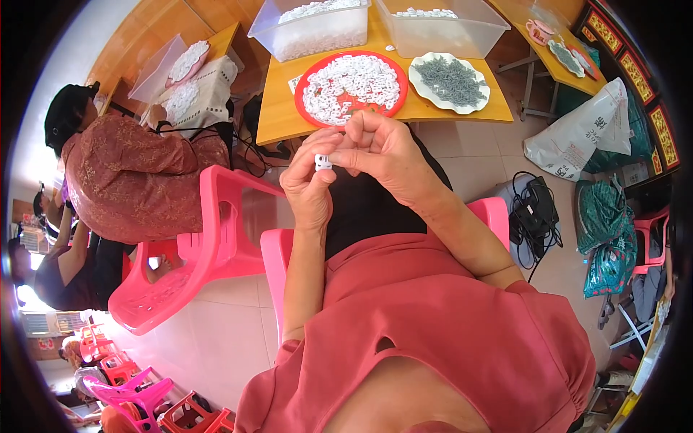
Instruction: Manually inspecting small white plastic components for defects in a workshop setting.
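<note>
My left hand [306,189] pinches a small white plastic piece [322,162] with dark holes in it between thumb and fingers. Right beside it, my right hand [390,153] is closed in a pinch, thumb and forefinger tips against the piece; whatever they hold is too small to make out. Just beyond my hands, a red round tray [401,97] on the wooden table [281,121] carries many loose white pieces of a similar kind. To its right, a white scalloped plate [479,102] holds a heap of small grey parts [452,81].
Two clear plastic bins, one at left [310,45] and one at right [451,36], hold more white pieces. A pink chair [206,245] and a seated person [137,173] are on my left. Black cables [535,216], a white sack [577,137] and green bags [605,231] lie at right.
</note>
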### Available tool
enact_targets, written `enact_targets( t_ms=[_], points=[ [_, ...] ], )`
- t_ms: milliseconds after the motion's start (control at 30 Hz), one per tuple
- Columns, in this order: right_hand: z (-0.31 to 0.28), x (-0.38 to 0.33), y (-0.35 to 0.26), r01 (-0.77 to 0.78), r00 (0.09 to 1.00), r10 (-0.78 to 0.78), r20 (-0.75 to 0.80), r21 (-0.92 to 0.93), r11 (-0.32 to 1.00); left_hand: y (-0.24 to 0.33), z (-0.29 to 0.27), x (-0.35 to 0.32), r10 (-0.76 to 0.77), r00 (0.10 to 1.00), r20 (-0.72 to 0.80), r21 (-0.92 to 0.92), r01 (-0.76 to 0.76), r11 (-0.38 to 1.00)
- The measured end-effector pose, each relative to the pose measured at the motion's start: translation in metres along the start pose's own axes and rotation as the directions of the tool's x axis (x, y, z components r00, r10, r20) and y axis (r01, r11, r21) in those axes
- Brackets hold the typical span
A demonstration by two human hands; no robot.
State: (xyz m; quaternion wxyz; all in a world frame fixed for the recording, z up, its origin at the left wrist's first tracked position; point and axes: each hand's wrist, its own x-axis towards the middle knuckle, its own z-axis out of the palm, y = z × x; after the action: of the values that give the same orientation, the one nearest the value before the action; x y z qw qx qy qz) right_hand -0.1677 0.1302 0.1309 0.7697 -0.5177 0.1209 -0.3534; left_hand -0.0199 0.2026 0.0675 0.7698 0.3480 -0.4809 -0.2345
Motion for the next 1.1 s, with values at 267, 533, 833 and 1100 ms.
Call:
enact_targets(
  t_ms=[267,533,833,1100],
  points=[
    [0.0,0.001,-0.003,-0.147,0.983,0.164,0.083,-0.179,0.973,-0.009,-0.002,-0.006,-0.174,0.975,-0.137,-0.194,0.146,0.97],
    [-0.006,0.003,-0.005,-0.17,0.974,0.179,0.138,-0.078,0.982,0.008,0.001,0.002,-0.138,0.99,0.013,-0.019,0.139,0.99],
    [0.006,-0.003,-0.01,0.327,0.945,-0.243,0.22,-0.569,0.755,0.008,0.01,-0.006,-0.275,0.955,-0.11,-0.233,0.244,0.941],
    [0.006,-0.005,0.004,0.492,0.851,-0.378,0.366,-0.806,0.328,0.009,0.017,-0.012,-0.18,0.973,-0.147,-0.147,0.159,0.976]
  ],
)
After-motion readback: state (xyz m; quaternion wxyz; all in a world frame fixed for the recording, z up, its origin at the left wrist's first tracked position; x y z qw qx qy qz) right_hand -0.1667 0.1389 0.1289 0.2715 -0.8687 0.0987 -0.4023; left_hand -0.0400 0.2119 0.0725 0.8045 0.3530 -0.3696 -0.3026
